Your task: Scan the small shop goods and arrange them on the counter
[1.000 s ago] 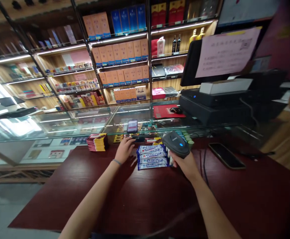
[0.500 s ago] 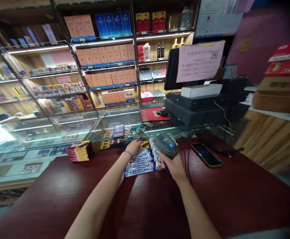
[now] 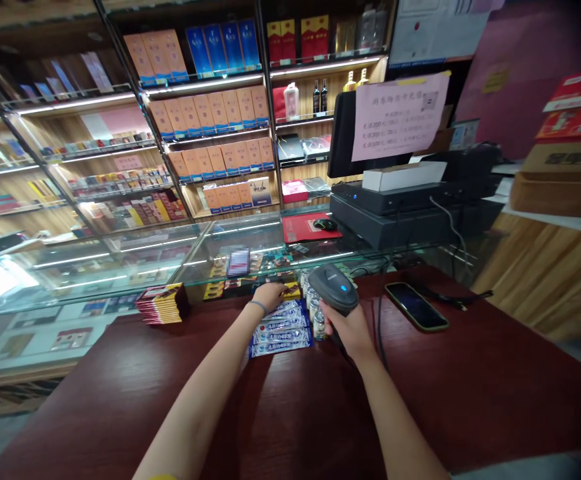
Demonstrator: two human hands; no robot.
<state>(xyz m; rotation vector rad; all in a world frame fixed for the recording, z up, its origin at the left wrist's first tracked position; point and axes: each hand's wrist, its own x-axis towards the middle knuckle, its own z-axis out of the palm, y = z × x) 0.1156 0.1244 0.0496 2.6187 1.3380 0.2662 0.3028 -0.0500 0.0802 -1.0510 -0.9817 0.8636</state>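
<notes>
My right hand (image 3: 353, 333) grips the handle of a dark grey barcode scanner (image 3: 334, 288), which shows a small blue light on top. Beside the scanner stands a row of small cans (image 3: 319, 325), partly covered by it. At the far end of several blue-and-white packets (image 3: 281, 341) laid in a row, my left hand (image 3: 269, 296) has its fingers curled at a yellow packet (image 3: 292, 291). Part of that packet is hidden behind the fingers. A grey band circles the left wrist.
Left on the brown table (image 3: 135, 387) stands a stack of red-and-yellow packs (image 3: 162, 305). A phone (image 3: 417, 307) and cables lie at right. Behind runs a glass counter (image 3: 250, 230) with a mouse (image 3: 325, 225), monitor (image 3: 343, 137) and stocked shelves. Cartons (image 3: 550, 190) sit far right.
The view has shifted slightly. Both hands keep nearly the same places, the left at the yellow packet and the right holding the scanner by the cans.
</notes>
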